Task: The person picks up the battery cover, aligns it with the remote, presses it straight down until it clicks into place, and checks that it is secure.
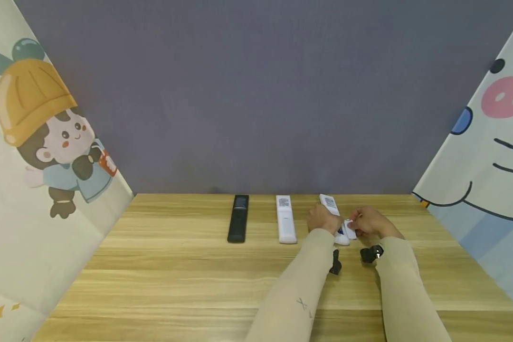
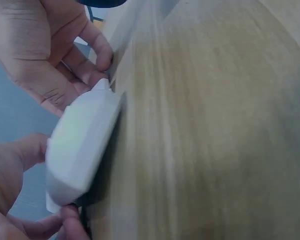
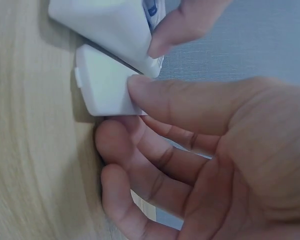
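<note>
My left hand (image 1: 323, 218) grips a white remote control (image 1: 329, 203) lying on the table, thumb and a finger on either side of it in the left wrist view. Beside its near end, my right hand (image 1: 369, 222) pinches a small white battery cover (image 3: 106, 82), thumb on top and fingers curled below. The cover is off the remote and very close to its side. Blue-marked batteries (image 3: 151, 8) show in the remote's open compartment, partly hidden by a left fingertip.
Left of my hands, another white remote (image 1: 286, 223) and a black remote (image 1: 238, 221) lie on the wooden table (image 1: 175, 275). A grey panel (image 1: 256, 95) rises along the back edge. Printed side panels stand at left and right. Dark wrist-camera mounts (image 1: 369, 254) hang by both cuffs.
</note>
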`<state>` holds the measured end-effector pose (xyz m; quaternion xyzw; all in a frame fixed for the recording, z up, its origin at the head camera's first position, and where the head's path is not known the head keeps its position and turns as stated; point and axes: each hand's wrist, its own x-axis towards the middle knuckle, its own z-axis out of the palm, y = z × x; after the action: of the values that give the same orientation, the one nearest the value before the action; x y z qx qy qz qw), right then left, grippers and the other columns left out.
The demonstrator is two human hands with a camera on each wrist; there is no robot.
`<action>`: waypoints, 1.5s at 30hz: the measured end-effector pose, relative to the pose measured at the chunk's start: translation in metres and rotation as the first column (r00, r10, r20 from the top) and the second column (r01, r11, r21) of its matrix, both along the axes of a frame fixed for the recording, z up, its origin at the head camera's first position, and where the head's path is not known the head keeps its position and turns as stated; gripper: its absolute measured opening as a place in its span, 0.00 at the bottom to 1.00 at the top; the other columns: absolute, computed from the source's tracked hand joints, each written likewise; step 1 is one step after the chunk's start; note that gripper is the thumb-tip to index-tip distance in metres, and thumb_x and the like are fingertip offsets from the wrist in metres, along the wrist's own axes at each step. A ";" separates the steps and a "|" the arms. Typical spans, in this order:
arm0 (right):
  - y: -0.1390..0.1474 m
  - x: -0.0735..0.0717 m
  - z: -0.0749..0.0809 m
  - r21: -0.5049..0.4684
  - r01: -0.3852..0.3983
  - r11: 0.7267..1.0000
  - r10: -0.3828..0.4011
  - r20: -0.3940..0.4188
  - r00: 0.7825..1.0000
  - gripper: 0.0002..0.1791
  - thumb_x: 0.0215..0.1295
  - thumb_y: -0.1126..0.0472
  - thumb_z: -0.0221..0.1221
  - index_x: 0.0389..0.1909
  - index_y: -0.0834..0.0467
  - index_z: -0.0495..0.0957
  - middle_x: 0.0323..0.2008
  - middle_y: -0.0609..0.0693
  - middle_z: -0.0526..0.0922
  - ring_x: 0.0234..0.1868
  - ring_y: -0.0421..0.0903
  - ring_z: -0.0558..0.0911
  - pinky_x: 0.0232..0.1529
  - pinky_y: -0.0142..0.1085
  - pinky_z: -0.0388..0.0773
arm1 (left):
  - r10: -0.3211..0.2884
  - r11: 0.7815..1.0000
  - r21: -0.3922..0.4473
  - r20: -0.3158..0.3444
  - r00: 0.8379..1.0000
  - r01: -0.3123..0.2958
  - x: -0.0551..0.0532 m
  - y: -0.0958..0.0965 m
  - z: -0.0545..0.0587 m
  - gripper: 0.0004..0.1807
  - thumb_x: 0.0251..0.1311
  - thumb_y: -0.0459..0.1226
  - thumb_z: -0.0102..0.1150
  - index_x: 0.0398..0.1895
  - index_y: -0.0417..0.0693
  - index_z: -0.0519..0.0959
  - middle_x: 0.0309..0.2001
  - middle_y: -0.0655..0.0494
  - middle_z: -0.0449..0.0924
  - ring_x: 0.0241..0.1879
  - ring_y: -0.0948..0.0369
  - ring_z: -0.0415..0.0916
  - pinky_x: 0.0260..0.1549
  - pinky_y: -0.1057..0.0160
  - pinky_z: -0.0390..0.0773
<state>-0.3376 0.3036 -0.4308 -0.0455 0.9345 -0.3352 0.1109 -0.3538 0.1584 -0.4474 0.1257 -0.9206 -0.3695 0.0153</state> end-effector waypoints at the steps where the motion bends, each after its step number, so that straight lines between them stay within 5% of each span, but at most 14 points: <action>1: 0.000 0.000 0.000 0.000 0.007 1.000 -0.007 0.003 1.000 0.09 0.65 0.67 0.62 0.39 0.71 0.75 0.25 0.53 0.80 0.26 0.44 0.80 0.26 0.35 0.78 | -0.005 1.000 0.006 0.001 1.000 0.005 0.000 0.000 -0.001 0.21 0.41 0.50 0.80 0.27 0.47 0.82 0.30 0.51 0.84 0.32 0.56 0.82 0.30 0.59 0.81; 15: 0.001 0.001 0.002 -0.023 0.036 0.999 -0.035 0.028 0.999 0.11 0.66 0.66 0.61 0.42 0.71 0.74 0.28 0.55 0.81 0.28 0.45 0.81 0.29 0.37 0.80 | -0.097 0.995 0.016 0.027 0.995 0.097 -0.001 -0.007 -0.004 0.22 0.48 0.56 0.75 0.28 0.48 0.82 0.30 0.53 0.84 0.31 0.56 0.81 0.26 0.58 0.78; 25: 0.003 -0.002 0.003 -0.065 0.038 0.997 -0.035 0.045 0.998 0.12 0.67 0.67 0.61 0.43 0.72 0.74 0.29 0.54 0.81 0.28 0.44 0.81 0.29 0.36 0.81 | -0.102 0.994 0.046 0.018 0.995 0.102 0.006 -0.016 0.005 0.24 0.69 0.55 0.55 0.32 0.44 0.86 0.40 0.48 0.88 0.43 0.52 0.85 0.37 0.55 0.81; 36: 0.003 0.000 0.003 -0.067 0.059 0.996 -0.055 0.053 0.997 0.12 0.67 0.66 0.61 0.44 0.71 0.75 0.30 0.55 0.82 0.29 0.44 0.81 0.29 0.37 0.81 | -0.087 0.990 0.113 0.042 0.995 0.081 0.004 -0.019 0.000 0.19 0.70 0.50 0.59 0.28 0.45 0.84 0.31 0.50 0.85 0.36 0.53 0.83 0.38 0.54 0.81; 45: 0.005 0.000 0.001 -0.075 0.056 0.996 -0.052 0.049 0.997 0.12 0.67 0.66 0.60 0.44 0.71 0.74 0.31 0.55 0.82 0.29 0.45 0.81 0.30 0.37 0.81 | -0.098 0.966 0.237 -0.052 0.994 0.107 0.010 -0.028 -0.004 0.18 0.70 0.47 0.59 0.24 0.49 0.86 0.32 0.52 0.87 0.33 0.55 0.80 0.36 0.56 0.78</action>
<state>-0.3376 0.3086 -0.4295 -0.0166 0.9191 -0.3745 0.1218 -0.3439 0.1305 -0.4517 0.0714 -0.8741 -0.4804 -0.0005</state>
